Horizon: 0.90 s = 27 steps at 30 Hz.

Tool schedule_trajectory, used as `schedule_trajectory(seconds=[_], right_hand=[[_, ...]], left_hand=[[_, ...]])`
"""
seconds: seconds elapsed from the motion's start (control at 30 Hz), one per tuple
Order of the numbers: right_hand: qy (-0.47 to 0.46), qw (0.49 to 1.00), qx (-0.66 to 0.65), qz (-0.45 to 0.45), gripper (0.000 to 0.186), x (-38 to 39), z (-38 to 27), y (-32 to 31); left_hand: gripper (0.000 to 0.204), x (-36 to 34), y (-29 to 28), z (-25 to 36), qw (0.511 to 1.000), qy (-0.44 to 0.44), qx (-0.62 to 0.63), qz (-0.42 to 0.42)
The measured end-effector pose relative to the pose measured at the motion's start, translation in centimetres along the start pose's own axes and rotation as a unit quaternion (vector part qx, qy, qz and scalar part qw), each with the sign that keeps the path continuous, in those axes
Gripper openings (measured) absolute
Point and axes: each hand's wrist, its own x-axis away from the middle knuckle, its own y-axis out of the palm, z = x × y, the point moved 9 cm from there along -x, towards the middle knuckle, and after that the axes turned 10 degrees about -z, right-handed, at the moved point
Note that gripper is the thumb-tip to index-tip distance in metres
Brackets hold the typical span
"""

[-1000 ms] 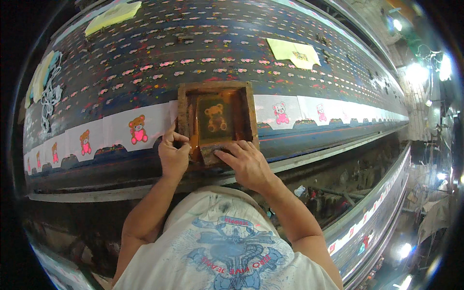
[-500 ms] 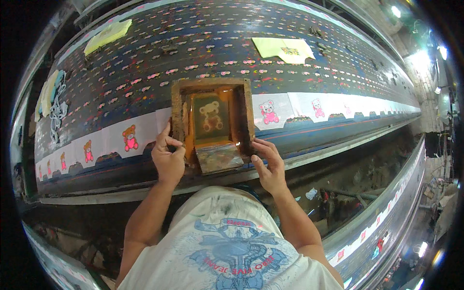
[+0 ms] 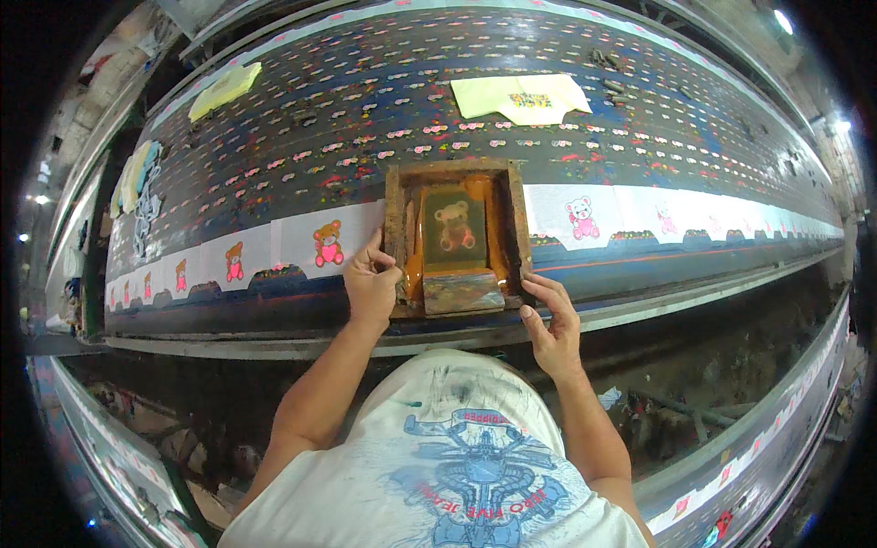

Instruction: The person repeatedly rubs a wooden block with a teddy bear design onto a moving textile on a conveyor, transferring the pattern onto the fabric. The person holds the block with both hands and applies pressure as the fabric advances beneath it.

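A wooden-framed printing screen (image 3: 521, 215) lies over the row of white fabric pieces, at the near edge of the long dark table. Within it, a bear-shaped pattern (image 3: 454, 228) shows in the mesh, with orange-brown ink around it. A flat squeegee block (image 3: 463, 294) rests inside at the near end. My left hand (image 3: 373, 290) grips the frame's left side, its fingers curled by the near corner. On the opposite side, my right hand (image 3: 552, 324) holds the near right corner with thumb and fingertips. What lies beneath the screen is hidden.
Brown bears with pink bellies (image 3: 328, 245) mark the pieces on the left; paler pink bears (image 3: 580, 219) are on the right. Yellow shirts (image 3: 523, 99) lie farther back, with a cord bundle (image 3: 146, 215) at left. A metal rail (image 3: 639, 313) edges the table.
The screen has come down and shifted slightly left relative to the fabric row, now sitting squarely over it. Both hands have stayed on its frame. My view has shifted too.
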Motion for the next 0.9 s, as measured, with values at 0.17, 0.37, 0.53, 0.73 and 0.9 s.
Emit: schedule_trajectory(seconds=[0.17, 0.37, 0.53, 0.73, 0.9], right_hand=[[-0.014, 0.999, 0.006, -0.038, 0.039, -0.7, 0.0, -1.7], [-0.113, 0.979, 0.151, -0.079, 0.042, -2.0, -3.7, -0.7], [-0.214, 0.913, 0.273, -0.214, 0.054, -3.6, -6.2, 5.1], [-0.190, 0.851, 0.371, -0.319, 0.045, -5.9, -6.8, 8.0], [-0.094, 0.823, 0.392, -0.402, 0.045, -11.8, -5.8, 7.0]], left_hand=[[0.025, -0.1, -0.6, -1.1, 0.998, -0.030, -0.045, 0.010], [0.025, 0.2, -0.7, -1.2, 0.998, -0.049, -0.030, 0.011], [0.025, 0.4, -0.3, -0.8, 0.997, -0.057, -0.054, 0.015], [0.021, 0.5, -0.3, -0.9, 0.998, -0.030, -0.061, 0.014], [0.021, 0.5, -0.1, -1.4, 0.997, -0.049, -0.054, 0.001]])
